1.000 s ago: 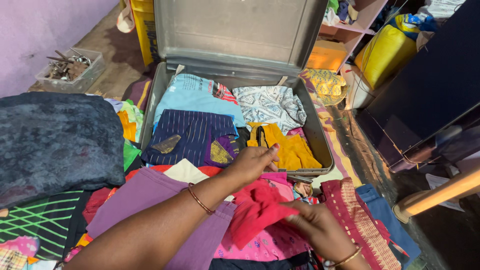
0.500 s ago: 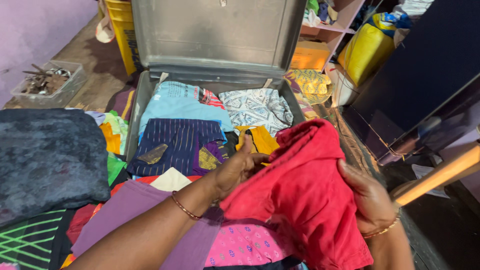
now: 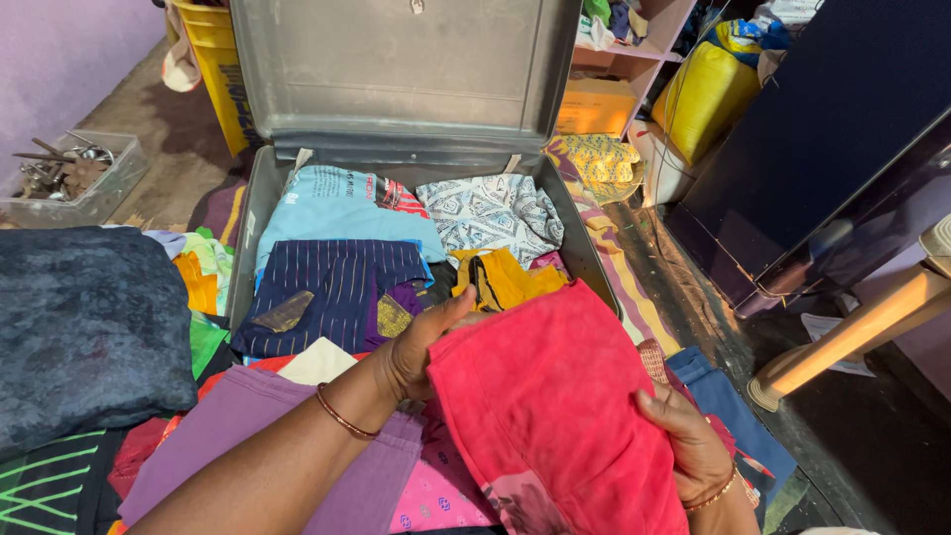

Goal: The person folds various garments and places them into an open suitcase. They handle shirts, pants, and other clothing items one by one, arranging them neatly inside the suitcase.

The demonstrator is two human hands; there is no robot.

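Left hand (image 3: 421, 347): thumb over the top left edge of the red cloth (image 3: 555, 416), fingers tucked behind it, so that the edge is pinched and kept taut.
Right hand (image 3: 684, 446): closed on the cloth's right edge, fingers in front; together the hands keep the piece spread flat.
Red cloth: held just in front of the open metal trunk (image 3: 396, 89), over the nearer pile of clothes.
Trunk: lid propped upright, folded pieces laid side by side inside, a dark striped garment (image 3: 327, 292) nearest the left hand and a yellow one (image 3: 505, 277) just behind the cloth.
Purple cloth (image 3: 267, 446): spread under the left forearm.
Dark blanket (image 3: 84, 327): well to the left, beside the trunk.
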